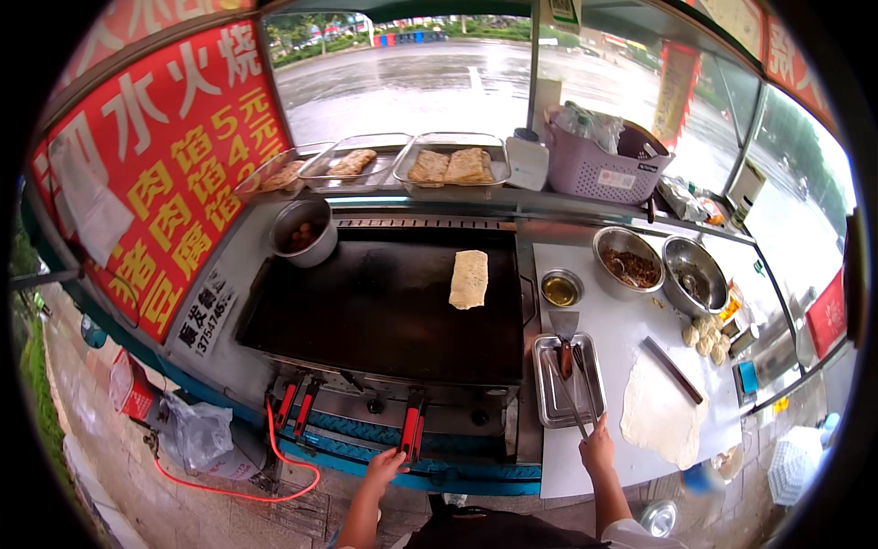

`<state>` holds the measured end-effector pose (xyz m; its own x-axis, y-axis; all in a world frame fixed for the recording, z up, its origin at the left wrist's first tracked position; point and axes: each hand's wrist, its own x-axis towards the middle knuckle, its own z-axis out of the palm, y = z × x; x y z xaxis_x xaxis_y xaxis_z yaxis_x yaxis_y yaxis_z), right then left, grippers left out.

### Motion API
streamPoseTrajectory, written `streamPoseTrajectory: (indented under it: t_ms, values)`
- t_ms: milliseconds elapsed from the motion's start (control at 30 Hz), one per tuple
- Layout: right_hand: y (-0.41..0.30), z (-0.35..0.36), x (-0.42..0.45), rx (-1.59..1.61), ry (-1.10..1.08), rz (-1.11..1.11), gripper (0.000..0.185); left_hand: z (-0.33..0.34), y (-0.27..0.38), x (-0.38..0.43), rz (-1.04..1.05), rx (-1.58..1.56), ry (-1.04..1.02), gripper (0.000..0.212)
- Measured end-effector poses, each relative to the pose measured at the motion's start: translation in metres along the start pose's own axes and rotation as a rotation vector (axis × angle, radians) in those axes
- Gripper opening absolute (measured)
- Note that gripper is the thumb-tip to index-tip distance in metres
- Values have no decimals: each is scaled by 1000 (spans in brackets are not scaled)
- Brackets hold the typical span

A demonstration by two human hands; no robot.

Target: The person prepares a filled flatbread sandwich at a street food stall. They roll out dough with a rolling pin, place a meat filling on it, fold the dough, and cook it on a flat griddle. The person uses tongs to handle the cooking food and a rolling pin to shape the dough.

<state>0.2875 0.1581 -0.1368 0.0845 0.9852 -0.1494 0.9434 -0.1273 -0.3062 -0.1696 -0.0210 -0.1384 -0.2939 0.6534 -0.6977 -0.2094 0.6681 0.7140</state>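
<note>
My left hand [387, 471] is at the red-and-black handles [412, 429] under the griddle's front edge; whether its fingers grip them I cannot tell. My right hand [597, 447] is closed on the end of long metal tongs [573, 401], whose other end lies over a steel tray [541, 384]. A scraper [565, 329] with a wooden handle rests in that tray. One flat rectangular dough piece [469, 279] lies on the right part of the black griddle [370, 309]. On the worktop to the right, a rolled dough sheet [658, 412] has a dark rolling pin [673, 370] across it.
A metal pot [314, 250] stands on the griddle's back left corner. Beyond the griddle are trays of flatbreads [468, 166] and a purple basket [597, 175]. An oil bowl [562, 291], two steel filling bowls [627, 264] and dough balls [706, 337] stand on the right. An orange hose [240, 497] loops at lower left.
</note>
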Motion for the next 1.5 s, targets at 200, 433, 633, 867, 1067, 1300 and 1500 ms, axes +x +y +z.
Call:
streamPoseTrajectory:
  t_ms: [200,433,633,867,1067,1300,1500]
  values:
    - [43,-52,-47,608,136,-287,57,5,-21,14,-39,-412,-84,20]
    - [68,-144,-122,1135,-341,-168,33,37,-33,33,57,-587,145,21]
    - [115,-145,-121,1600,-492,-108,45,44,-44,16,75,-598,212,23]
    - [129,-134,-138,1647,-674,-158,47,34,-112,-74,46,-554,279,24]
    - [79,-111,-170,1335,-982,-128,36,30,-189,-174,79,-620,327,22]
    - [15,-62,-212,1062,-1238,14,32,18,-281,-259,148,-615,288,25]
    - [-23,-48,-244,1086,-1172,17,31,20,-293,-289,177,-633,274,22]
